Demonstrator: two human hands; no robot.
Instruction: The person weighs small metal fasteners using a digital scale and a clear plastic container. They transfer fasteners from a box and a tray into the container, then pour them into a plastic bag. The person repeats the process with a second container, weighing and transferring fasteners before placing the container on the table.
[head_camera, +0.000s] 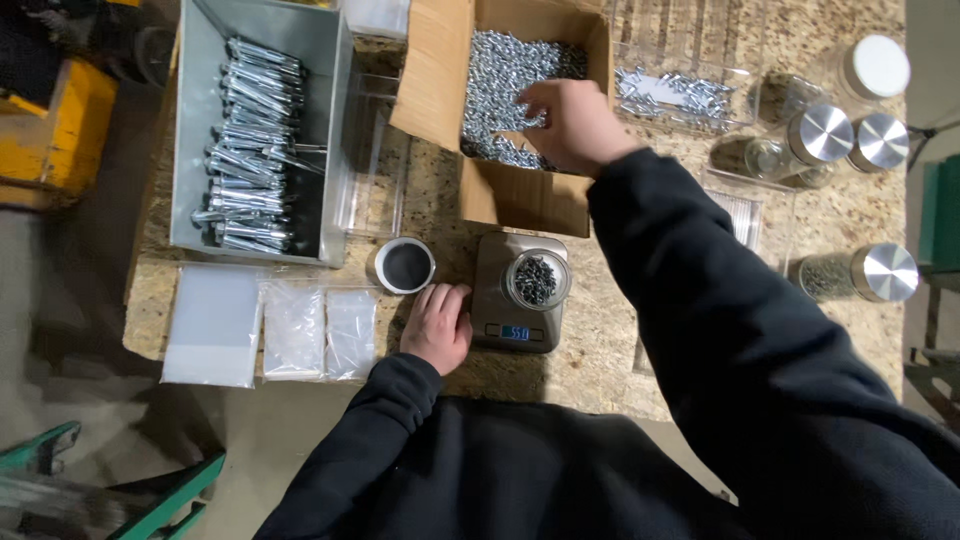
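Right hand (570, 125) reaching into the open cardboard box (520, 195), fingers curled down among the small silver screws (505, 75); whether any are pinched between the fingertips cannot be told from this view. Left hand (437, 325) resting on the speckled tabletop (600, 340), loosely closed and holding nothing, touching the left edge of the small digital scale (517, 292). A glass jar (537, 280) with dark screws inside stands on the scale, its mouth open, and a round lid (404, 265) lies just beside the scale. A good transfer would likely call for small pinches lifted clear of the box's front wall and dropped straight over the jar mouth, with the left hand off the scale so the reading stays true. Free room is narrow: a grey bin of long bolts (255, 140) on the left, clear bags (295, 330) at the near edge, lidded jars (860, 272) on the right.
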